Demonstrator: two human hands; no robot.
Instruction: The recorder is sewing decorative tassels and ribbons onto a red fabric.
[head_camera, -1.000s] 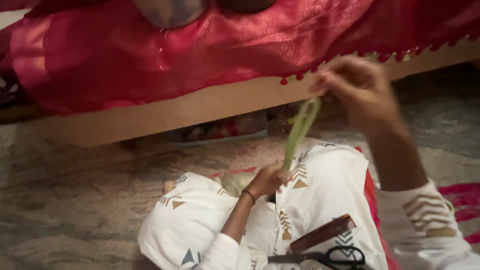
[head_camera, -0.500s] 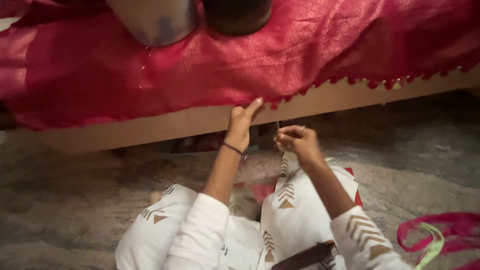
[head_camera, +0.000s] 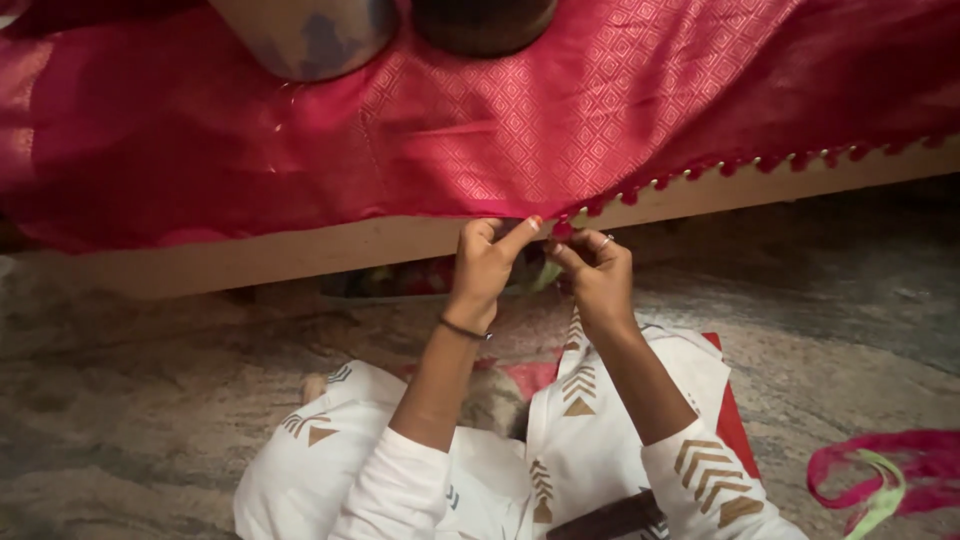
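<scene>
The red cloth (head_camera: 520, 120) hangs over the wooden ledge (head_camera: 300, 250) so its tasselled hem sits right at the hands, left hand (head_camera: 487, 262) and right hand (head_camera: 597, 270) both pinching that edge.

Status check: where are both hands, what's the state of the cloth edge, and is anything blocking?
Left hand and right hand both pinch the hem of the red patterned cloth. Cloth drapes over the wooden ledge, small tassels along the right stretch. Nothing blocking the hands.

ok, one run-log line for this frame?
left hand: pinching red cloth hem | right hand: at tassel edging | wooden platform | two pots on cloth
</scene>
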